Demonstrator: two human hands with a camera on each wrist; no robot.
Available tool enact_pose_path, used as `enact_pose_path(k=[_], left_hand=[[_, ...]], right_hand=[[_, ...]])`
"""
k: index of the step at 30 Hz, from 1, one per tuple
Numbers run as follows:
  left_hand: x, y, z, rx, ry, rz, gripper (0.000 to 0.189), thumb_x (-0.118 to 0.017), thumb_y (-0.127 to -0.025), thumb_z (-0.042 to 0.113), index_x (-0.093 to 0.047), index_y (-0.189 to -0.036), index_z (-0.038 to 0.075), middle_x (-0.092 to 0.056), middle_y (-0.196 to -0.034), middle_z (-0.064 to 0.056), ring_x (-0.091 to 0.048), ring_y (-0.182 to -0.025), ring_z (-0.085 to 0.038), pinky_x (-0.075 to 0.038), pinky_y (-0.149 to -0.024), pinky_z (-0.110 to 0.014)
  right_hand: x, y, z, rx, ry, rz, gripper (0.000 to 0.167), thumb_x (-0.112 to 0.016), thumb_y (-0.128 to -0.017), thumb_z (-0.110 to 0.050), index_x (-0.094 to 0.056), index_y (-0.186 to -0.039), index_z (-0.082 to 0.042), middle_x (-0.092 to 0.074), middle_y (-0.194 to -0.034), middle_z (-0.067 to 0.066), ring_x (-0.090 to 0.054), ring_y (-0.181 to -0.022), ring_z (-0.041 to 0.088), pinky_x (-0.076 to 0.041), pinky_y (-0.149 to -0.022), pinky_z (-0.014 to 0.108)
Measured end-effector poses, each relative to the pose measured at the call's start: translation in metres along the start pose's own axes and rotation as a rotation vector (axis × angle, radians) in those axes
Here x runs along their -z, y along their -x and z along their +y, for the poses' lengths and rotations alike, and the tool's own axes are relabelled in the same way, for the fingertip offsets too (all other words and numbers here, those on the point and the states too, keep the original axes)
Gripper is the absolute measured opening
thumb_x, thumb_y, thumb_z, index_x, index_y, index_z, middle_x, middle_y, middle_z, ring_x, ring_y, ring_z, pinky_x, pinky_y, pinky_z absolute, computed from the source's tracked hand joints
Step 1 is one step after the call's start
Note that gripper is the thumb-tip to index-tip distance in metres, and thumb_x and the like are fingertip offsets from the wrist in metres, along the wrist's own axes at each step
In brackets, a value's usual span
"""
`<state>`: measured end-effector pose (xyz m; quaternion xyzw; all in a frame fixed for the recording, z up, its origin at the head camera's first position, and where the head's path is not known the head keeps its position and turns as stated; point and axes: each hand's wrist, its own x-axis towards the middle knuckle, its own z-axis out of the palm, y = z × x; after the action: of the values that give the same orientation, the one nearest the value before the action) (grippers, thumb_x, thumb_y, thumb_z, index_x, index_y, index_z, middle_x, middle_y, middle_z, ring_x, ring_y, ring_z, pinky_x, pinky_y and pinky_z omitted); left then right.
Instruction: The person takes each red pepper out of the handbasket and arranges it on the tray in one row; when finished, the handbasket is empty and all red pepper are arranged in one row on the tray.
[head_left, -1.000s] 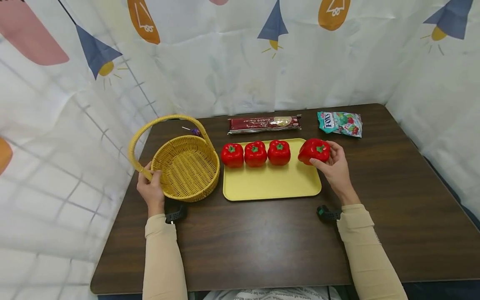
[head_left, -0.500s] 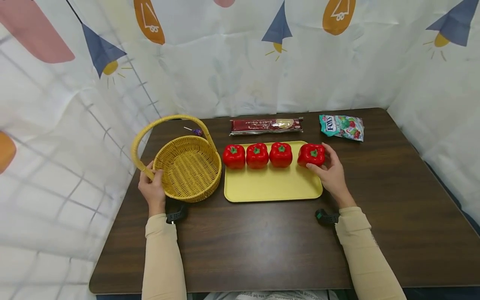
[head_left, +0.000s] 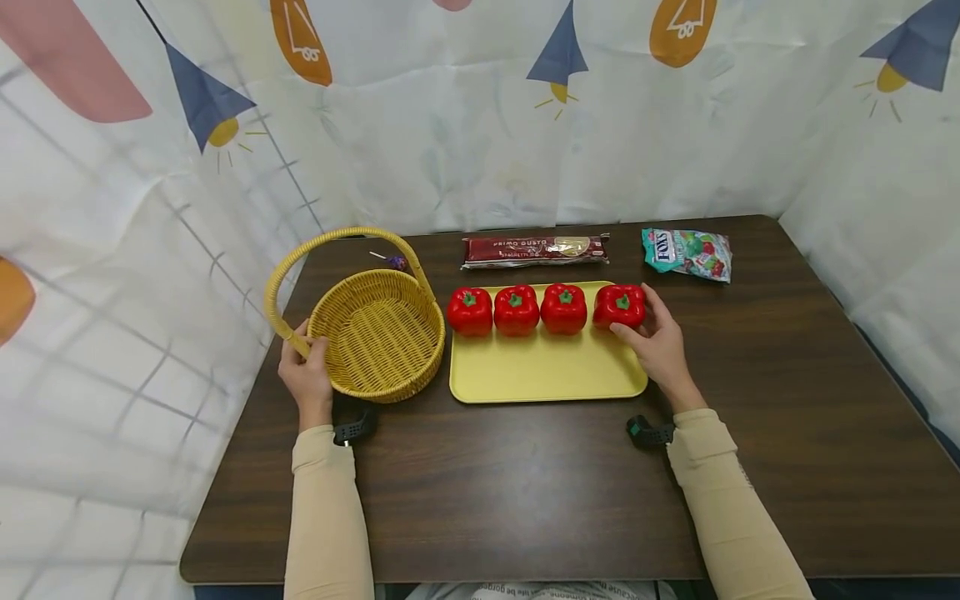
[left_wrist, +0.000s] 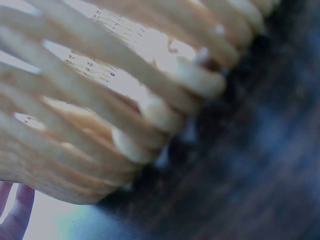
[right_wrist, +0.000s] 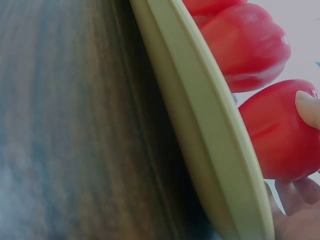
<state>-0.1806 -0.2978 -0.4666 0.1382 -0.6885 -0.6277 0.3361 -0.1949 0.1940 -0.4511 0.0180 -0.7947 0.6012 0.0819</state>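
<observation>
My right hand (head_left: pixel 663 350) holds a red bell pepper (head_left: pixel 618 307) at the right end of a yellow tray (head_left: pixel 547 375), thumb at its near side and fingers behind. The pepper sits upright, green stem on top. Three more red bell peppers (head_left: pixel 516 311) line up to its left along the tray's back half. In the right wrist view, the thumb (right_wrist: pixel 308 108) lies against the held pepper (right_wrist: pixel 282 132). At the left, my left hand (head_left: pixel 306 383) grips a yellow wicker basket (head_left: pixel 435 358) where its raised handle meets the rim. No objects show inside the basket.
Behind the tray lies a dark red spaghetti packet (head_left: pixel 536 251). A teal Fox's candy bag (head_left: pixel 687 255) is at the back right. Behind the basket is a small purple-wrapped lollipop (head_left: pixel 396 262). Patterned white curtains (head_left: pixel 465 142) surround the brown table (head_left: pixel 480 492).
My right hand has brought the tilted pepper down and left onto the tray, where it now stands upright in the row. The left hand keeps its grip on the basket.
</observation>
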Motion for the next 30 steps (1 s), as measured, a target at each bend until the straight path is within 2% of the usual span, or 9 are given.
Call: enact_pose_path(k=[3,6,12,16,20,26,30], left_hand=[[0.002,-0.006,-0.014,-0.003,0.007,0.012,0.008,-0.061,-0.088,0.001,-0.063,-0.08,0.001,-0.058,-0.131,-0.023,-0.055,-0.107,-0.03,-0.043,-0.077,-0.023],[0.001,-0.009,-0.024,-0.011,0.01,0.029,0.009,-0.062,-0.087,0.002,-0.059,-0.079,-0.002,-0.06,-0.129,-0.019,-0.055,-0.11,-0.03,-0.043,-0.079,-0.023],[0.0,-0.009,-0.026,-0.039,0.017,0.041,0.012,-0.061,-0.087,0.002,-0.058,-0.076,0.001,-0.062,-0.126,-0.017,-0.055,-0.112,-0.029,-0.044,-0.082,-0.024],[0.0,-0.01,-0.026,-0.027,0.018,0.042,0.012,-0.062,-0.088,0.003,-0.061,-0.076,0.006,-0.062,-0.127,-0.017,-0.056,-0.109,-0.026,-0.044,-0.08,-0.023],[0.001,-0.009,-0.021,-0.011,0.019,0.02,0.013,-0.062,-0.088,0.003,-0.061,-0.076,0.008,-0.06,-0.129,-0.019,-0.056,-0.111,-0.028,-0.044,-0.08,-0.023],[0.0,0.0,0.002,-0.015,0.022,-0.011,0.013,-0.06,-0.087,-0.001,-0.056,-0.075,0.002,-0.057,-0.13,-0.026,-0.053,-0.118,-0.038,-0.045,-0.083,-0.024],[-0.001,0.003,0.01,-0.011,0.016,-0.006,0.013,-0.06,-0.087,0.0,-0.057,-0.074,0.0,-0.057,-0.13,-0.027,-0.053,-0.116,-0.039,-0.045,-0.08,-0.023]], right_hand=[[0.0,0.0,-0.001,0.008,0.013,-0.006,0.077,-0.067,-0.091,-0.006,-0.023,-0.153,0.0,-0.036,-0.15,0.023,-0.038,-0.134,0.04,-0.033,-0.107,0.055],[0.0,0.001,-0.002,0.011,0.03,-0.006,0.075,-0.066,-0.091,-0.006,-0.024,-0.153,0.0,-0.035,-0.151,0.024,-0.037,-0.135,0.04,-0.032,-0.107,0.056],[0.0,0.0,-0.001,0.006,0.038,0.001,0.074,-0.066,-0.092,-0.008,-0.025,-0.153,-0.001,-0.035,-0.152,0.023,-0.039,-0.134,0.041,-0.033,-0.107,0.055],[-0.001,0.0,-0.001,0.014,0.031,0.014,0.073,-0.067,-0.092,-0.008,-0.028,-0.153,-0.003,-0.038,-0.151,0.022,-0.043,-0.131,0.041,-0.035,-0.106,0.055],[-0.002,0.0,-0.002,0.029,0.034,0.026,0.071,-0.067,-0.091,-0.008,-0.03,-0.152,-0.002,-0.04,-0.149,0.022,-0.046,-0.127,0.041,-0.036,-0.104,0.056],[-0.004,0.0,-0.003,0.036,0.023,0.041,0.067,-0.068,-0.091,-0.008,-0.033,-0.147,0.002,-0.044,-0.145,0.022,-0.051,-0.119,0.038,-0.04,-0.102,0.054],[-0.005,0.0,-0.002,0.023,0.021,0.039,0.067,-0.068,-0.091,-0.009,-0.033,-0.148,0.002,-0.043,-0.146,0.022,-0.051,-0.121,0.039,-0.04,-0.103,0.054]])
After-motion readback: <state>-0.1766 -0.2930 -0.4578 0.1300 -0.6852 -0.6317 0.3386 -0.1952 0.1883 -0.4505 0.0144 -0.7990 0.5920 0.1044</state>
